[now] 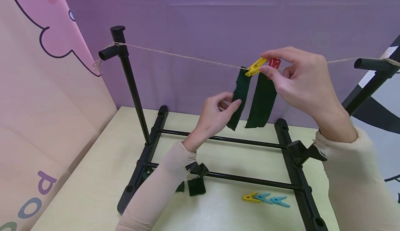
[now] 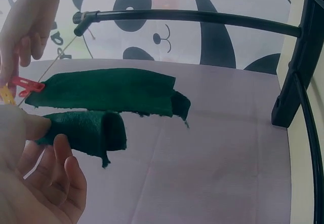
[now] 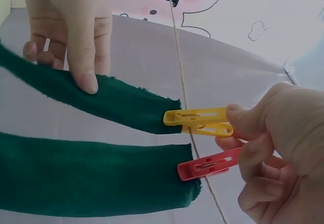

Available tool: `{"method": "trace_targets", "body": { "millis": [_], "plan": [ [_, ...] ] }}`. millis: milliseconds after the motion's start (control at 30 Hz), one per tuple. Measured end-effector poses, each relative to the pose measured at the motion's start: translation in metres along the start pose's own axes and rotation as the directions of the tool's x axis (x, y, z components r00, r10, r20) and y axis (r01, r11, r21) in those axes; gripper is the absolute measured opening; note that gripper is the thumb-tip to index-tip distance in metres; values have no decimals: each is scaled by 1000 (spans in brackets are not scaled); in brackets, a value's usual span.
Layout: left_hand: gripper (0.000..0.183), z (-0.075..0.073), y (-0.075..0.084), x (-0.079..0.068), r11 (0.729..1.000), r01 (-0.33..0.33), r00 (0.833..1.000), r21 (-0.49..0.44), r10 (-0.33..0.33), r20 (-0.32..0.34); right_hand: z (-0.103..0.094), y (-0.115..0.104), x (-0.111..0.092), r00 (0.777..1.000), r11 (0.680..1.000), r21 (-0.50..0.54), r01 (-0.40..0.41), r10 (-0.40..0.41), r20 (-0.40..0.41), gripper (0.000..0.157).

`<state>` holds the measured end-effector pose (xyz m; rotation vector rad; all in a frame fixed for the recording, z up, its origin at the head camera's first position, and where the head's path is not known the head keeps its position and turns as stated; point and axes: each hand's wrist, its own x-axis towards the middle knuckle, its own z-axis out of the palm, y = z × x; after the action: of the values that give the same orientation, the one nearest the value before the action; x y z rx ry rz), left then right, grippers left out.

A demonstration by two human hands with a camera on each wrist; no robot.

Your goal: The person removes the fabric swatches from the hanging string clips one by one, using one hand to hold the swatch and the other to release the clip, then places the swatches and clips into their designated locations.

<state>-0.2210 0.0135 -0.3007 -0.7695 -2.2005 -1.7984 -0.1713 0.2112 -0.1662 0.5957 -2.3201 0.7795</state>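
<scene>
Two dark green cloth strips hang over a thin string [image 1: 187,57]. My right hand [image 1: 304,76] pinches the handle end of a yellow clothespin [image 3: 197,116] between thumb and forefinger. That clothespin's tip sits on the string at the top of the left cloth strip [image 1: 241,92]. My left hand [image 1: 218,114] pinches the same strip lower down, thumb in front and fingers behind. A red clothespin [image 3: 208,165] fastens the right cloth strip [image 1: 261,101] to the string, close to my right fingers. In the left wrist view the left strip [image 2: 86,130] shows folded double.
The string runs between two black uprights [image 1: 132,85] of a rack standing on a pale table [image 1: 90,175]. Several loose clothespins, yellow [image 1: 251,197] and blue [image 1: 280,201], lie by the rack's lower bar [image 1: 250,180]. Dark green cloth pieces [image 1: 196,186] lie near my left forearm.
</scene>
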Motion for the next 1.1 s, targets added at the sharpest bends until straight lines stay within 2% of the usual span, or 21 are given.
{"method": "trace_targets", "body": {
  "millis": [233, 500, 800, 1100],
  "plan": [
    [38, -3, 0, 1, 1000, 14, 1000, -2, -14, -12, 2, 3, -1, 996, 998, 21, 66, -64, -68, 27],
    [38, -4, 1, 4, 1000, -1, 1000, -14, 0, -25, 2, 3, 0, 976, 987, 1, 160, -158, -148, 26],
    [34, -13, 2, 7, 1000, -22, 999, 4, 22, -32, 5, 3, 0, 961, 981, -3, 193, -190, -201, 26],
    [34, -18, -1, 6, 1000, -20, 999, 11, 21, -34, 4, 4, 0, 947, 982, 2, 191, -184, -263, 26]
  ]
}}
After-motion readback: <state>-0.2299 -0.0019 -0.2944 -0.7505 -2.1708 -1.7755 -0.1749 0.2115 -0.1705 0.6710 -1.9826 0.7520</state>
